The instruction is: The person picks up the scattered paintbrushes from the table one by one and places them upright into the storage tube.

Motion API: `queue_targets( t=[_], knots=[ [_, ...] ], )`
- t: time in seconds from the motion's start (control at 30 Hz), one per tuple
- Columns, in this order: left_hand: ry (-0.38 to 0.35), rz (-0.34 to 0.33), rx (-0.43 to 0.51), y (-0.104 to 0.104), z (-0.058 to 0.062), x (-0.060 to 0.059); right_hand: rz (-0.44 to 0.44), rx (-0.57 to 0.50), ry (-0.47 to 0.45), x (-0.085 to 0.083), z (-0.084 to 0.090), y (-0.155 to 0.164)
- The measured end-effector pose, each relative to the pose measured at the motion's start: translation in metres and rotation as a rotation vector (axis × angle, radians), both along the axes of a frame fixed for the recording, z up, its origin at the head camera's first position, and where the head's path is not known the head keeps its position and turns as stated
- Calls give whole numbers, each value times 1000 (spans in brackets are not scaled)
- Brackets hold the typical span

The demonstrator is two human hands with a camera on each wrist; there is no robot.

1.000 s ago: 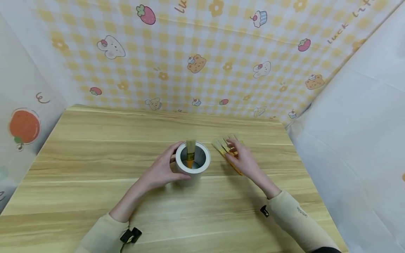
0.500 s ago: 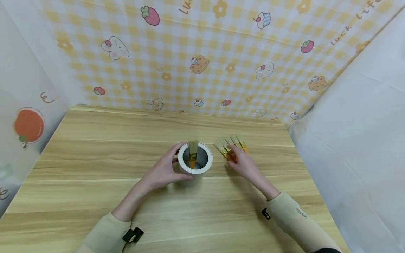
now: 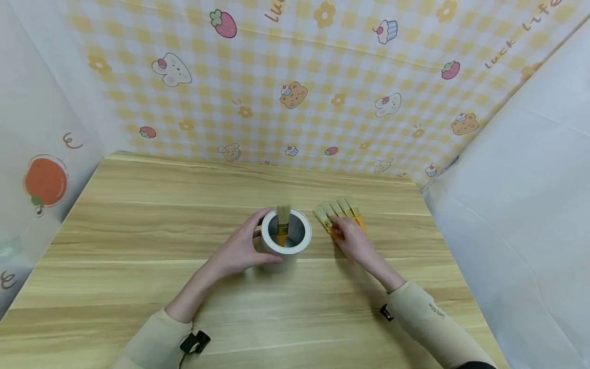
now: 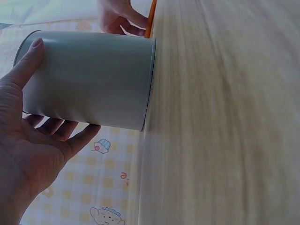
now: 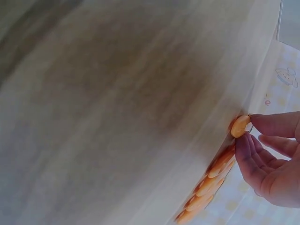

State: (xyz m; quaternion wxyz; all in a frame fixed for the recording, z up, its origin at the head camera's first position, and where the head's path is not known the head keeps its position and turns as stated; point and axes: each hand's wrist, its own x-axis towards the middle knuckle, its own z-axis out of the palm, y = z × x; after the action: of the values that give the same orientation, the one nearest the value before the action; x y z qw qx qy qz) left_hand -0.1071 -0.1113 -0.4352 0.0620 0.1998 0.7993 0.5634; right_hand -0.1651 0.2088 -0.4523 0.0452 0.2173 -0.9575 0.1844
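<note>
1. Left hand [image 3: 239, 251]: wrapped round the left wall of the cup [image 3: 286, 241], thumb on the near side, fingers curled behind; in the left wrist view the thumb [image 4: 28, 61] lies along the wall and the fingers [image 4: 61, 133] support the far side; the cup stands upright on the table [image 3: 138, 225].
2. Cup contents: one brush [image 3: 282, 223] stands inside, bristles up, leaning on the far rim; orange handle down in the cup.
3. Right hand [image 3: 352, 241]: laid on the row of brushes [image 3: 338, 212] just right of the cup; fingers bent over the handles; the right wrist view shows thumb and finger [image 5: 272, 124] pinching the orange end [image 5: 240, 125] of one handle, the other handle ends [image 5: 206, 187] lined up beside it.
4. Key relation: the brushes lie flat, side by side, long axes running from bristles at the far left to handles at the near right, roughly in line with the right forearm; the handle ends are under the right hand, bristles pointing away from it.
5. Nearer hand: the right, already touching the row; the left is apart from it, with the cup between; cup mouth open upward, just left of the row.
</note>
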Motion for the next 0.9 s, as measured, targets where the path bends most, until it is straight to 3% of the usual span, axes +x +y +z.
queue_targets(
  t=[0.2,0.43,0.6,0.9],
  knots=[
    [9,4,-3,0,0,0,8,57,-27,-2,3,-3],
    [16,1,3,1,-1,0,1,52,-157,1,9,-7],
    [14,0,-2,1,-1,0,7,56,-174,2,11,-7],
    [6,2,0,0,0,0,-32,-76,-222,3,42,-11]
  ],
)
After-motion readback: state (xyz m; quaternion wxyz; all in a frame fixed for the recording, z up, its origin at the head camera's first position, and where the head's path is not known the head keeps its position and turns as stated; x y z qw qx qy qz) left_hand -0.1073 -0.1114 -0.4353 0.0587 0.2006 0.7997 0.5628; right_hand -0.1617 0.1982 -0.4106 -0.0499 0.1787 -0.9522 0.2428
